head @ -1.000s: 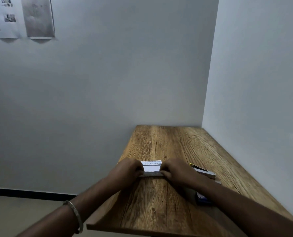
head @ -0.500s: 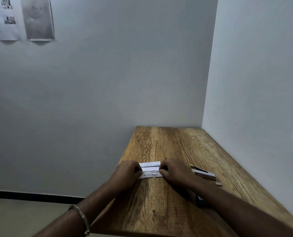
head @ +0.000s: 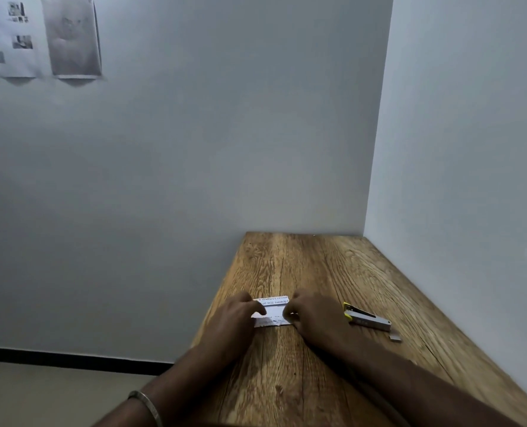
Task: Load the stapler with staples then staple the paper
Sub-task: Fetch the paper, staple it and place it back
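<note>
A small folded white paper (head: 271, 312) with printed text lies on the wooden table (head: 311, 266). My left hand (head: 236, 318) presses its left end and my right hand (head: 313, 315) pinches its right end, fingers on the fold. A metal stapler (head: 368, 320) with a yellow tip lies flat to the right of my right hand, untouched. A small grey strip of staples (head: 395, 338) rests just beyond the stapler's near end.
The table sits in a corner, with walls behind it and along its right side. Its left edge drops to the floor. Printed sheets (head: 45, 37) hang high on the back wall.
The paper's near edge has been folded over, so a lower flap now shows. Both hands stayed on the paper's ends. The blue object by my right forearm is now out of sight.
</note>
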Demonstrator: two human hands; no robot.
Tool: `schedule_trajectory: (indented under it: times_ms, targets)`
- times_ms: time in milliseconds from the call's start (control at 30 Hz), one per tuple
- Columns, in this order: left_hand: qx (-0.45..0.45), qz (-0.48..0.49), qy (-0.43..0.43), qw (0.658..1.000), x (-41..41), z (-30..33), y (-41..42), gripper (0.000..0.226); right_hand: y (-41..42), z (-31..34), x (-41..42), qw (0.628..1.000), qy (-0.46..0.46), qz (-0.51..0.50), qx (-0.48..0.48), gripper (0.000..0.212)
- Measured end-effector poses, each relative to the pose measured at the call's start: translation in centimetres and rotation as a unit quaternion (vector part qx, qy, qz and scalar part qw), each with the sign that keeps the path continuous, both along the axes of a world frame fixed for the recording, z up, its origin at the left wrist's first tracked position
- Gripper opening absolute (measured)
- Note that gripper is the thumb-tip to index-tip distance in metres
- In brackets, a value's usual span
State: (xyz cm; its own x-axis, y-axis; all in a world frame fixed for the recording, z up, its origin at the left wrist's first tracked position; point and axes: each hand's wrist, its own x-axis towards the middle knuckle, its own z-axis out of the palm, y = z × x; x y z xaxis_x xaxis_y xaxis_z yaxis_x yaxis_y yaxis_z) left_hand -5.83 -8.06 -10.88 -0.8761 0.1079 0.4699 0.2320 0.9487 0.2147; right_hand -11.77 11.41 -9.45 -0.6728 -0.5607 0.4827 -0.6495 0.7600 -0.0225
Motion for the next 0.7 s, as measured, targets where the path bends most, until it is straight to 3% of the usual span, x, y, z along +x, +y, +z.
schedule_trajectory:
  times_ms: [200,467,700]
  targets:
    - [-0.076,-0.008,-0.015,0.997,0.0,0.0,0.1,0.03,0.2,0.2,0.1,0.989,0.056,0.064,0.124,0.021]
    - [0.124,0.105,-0.081,0.983,0.4,1.3,-0.2,0.033,-0.2,0.0,-0.4,0.996,0.012,0.071,0.046,0.022]
    - [0.216,0.166,-0.171,0.947,0.3,3.2,-1.1,0.027,-0.1,-0.9,0.2,0.998,0.023,0.044,0.03,0.027]
